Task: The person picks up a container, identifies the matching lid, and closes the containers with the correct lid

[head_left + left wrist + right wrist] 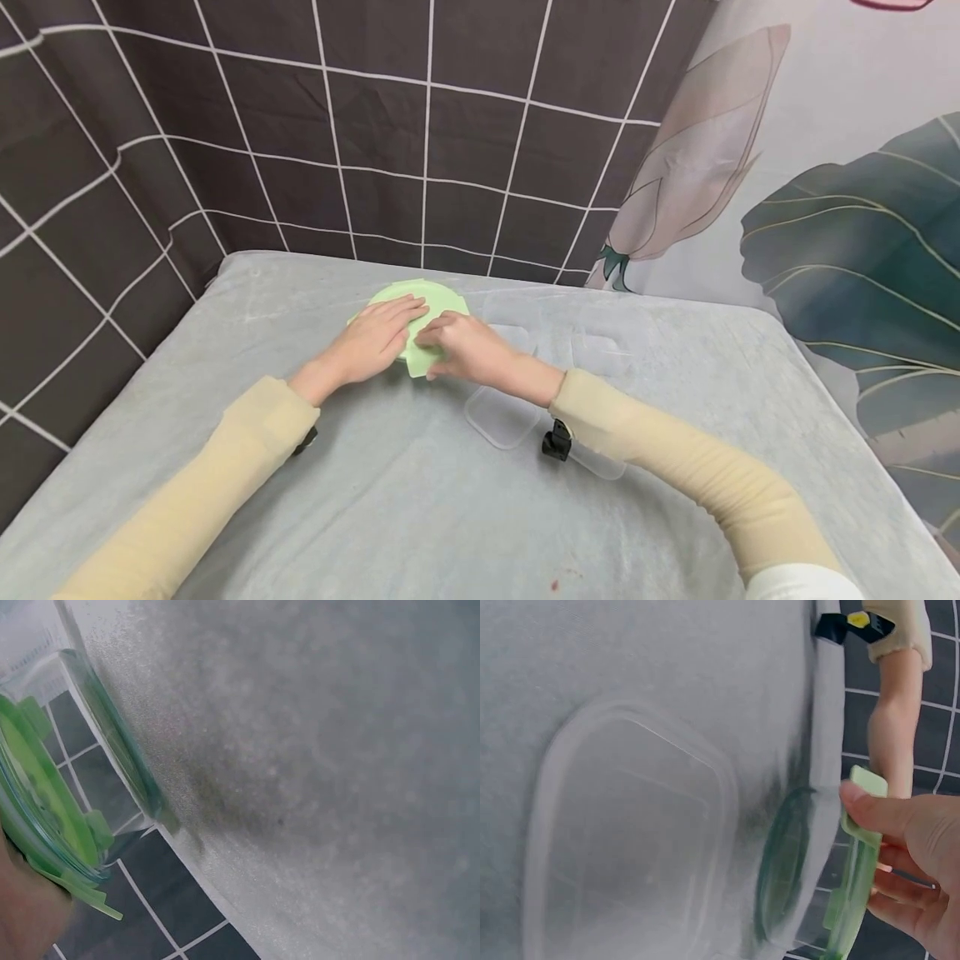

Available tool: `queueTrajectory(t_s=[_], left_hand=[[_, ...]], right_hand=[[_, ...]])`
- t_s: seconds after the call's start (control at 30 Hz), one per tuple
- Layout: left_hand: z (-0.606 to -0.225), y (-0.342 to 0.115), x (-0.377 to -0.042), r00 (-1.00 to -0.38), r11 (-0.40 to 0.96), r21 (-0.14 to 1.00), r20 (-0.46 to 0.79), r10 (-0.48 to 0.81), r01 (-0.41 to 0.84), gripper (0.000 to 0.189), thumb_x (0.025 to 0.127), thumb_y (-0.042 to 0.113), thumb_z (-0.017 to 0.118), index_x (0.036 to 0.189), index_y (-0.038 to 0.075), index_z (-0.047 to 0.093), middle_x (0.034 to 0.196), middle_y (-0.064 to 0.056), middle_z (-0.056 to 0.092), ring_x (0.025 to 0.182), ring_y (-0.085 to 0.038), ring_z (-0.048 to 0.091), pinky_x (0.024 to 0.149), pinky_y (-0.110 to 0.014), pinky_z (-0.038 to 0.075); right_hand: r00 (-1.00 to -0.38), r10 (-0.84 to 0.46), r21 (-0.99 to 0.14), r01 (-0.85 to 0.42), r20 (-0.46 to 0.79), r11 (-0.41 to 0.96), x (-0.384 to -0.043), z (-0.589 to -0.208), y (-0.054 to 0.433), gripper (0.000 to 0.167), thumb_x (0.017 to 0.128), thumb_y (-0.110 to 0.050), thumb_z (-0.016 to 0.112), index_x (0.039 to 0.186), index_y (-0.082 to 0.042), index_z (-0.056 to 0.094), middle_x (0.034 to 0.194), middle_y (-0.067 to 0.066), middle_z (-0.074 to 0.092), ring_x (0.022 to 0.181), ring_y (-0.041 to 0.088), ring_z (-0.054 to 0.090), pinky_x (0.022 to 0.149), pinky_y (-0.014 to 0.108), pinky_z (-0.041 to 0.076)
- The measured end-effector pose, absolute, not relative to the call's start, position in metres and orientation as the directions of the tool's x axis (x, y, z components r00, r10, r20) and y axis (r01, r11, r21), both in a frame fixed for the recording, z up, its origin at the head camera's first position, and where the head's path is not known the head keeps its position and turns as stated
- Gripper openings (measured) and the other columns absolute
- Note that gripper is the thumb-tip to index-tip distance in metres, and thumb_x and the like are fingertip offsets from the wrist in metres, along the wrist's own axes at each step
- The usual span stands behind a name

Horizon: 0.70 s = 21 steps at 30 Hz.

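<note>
A round light-green lid [444, 298] sits on a clear glass container [124, 750] near the table's far edge. My left hand [381, 332] rests on top of the lid with its fingers stretched across it. From the right, my right hand [474, 350] pinches one of the lid's side latches [870, 782], thumb on the flap and the other fingers over the lid. That flap sticks outward from the rim in the right wrist view. Another flap juts out beside my left hand in the left wrist view.
Right of the container, a translucent rounded-square lid [504, 423] lies on the grey cloth [375, 500]. Another clear piece [600, 464] shows partly under my right forearm. Farther back stand clear plastic containers [600, 343]. A dark grid curtain [382, 125] hangs behind the table.
</note>
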<state>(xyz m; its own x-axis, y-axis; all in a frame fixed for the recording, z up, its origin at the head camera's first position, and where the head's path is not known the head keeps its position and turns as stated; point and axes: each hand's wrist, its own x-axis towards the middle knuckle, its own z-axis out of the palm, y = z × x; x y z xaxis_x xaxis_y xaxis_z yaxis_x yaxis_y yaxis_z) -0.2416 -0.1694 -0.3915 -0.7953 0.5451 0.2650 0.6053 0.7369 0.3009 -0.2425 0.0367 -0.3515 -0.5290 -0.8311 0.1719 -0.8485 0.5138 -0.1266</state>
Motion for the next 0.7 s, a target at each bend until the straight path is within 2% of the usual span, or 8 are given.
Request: queueTrajectory(t_s=[0.27,0.4,0.7], left_hand=[[-0.3921,-0.171,-0.2425,-0.798,0.739,0.301,0.256,0.546,0.602,0.046,0.099,0.016,0.037,0.144,0.007,0.043,0.153,-0.01,0.039,0.144,-0.029,0.03,0.119,-0.048,0.02],[-0.3907,-0.1713,-0.2409,-0.8,0.74,0.304,0.255,0.543,0.599,0.046,0.099,0.015,0.038,0.144,0.007,0.043,0.153,-0.01,0.039,0.144,-0.029,0.03,0.119,-0.048,0.02],[-0.3896,-0.1699,-0.2391,-0.8,0.74,0.306,0.253,0.543,0.599,0.047,0.099,0.017,0.037,0.144,0.007,0.043,0.153,-0.009,0.039,0.145,-0.028,0.03,0.119,-0.048,0.02]], right_hand=[[-0.528,-0.825,-0.101,-0.849,0.201,0.518,-0.2401,-0.3547,0.0362,0.046,0.074,-0.024,0.082,0.115,-0.008,0.069,0.114,0.005,0.07,0.111,0.022,0.061,0.097,0.033,0.05],[-0.509,-0.833,-0.066,-0.859,0.217,0.508,-0.2382,-0.3558,0.0353,0.042,0.076,-0.022,0.08,0.114,-0.007,0.069,0.113,0.006,0.069,0.109,0.023,0.061,0.094,0.033,0.052],[-0.519,-0.832,-0.014,-0.85,0.195,0.527,-0.235,-0.3551,0.0337,0.039,0.077,-0.021,0.08,0.112,-0.009,0.069,0.111,0.005,0.069,0.106,0.022,0.062,0.084,0.034,0.056]])
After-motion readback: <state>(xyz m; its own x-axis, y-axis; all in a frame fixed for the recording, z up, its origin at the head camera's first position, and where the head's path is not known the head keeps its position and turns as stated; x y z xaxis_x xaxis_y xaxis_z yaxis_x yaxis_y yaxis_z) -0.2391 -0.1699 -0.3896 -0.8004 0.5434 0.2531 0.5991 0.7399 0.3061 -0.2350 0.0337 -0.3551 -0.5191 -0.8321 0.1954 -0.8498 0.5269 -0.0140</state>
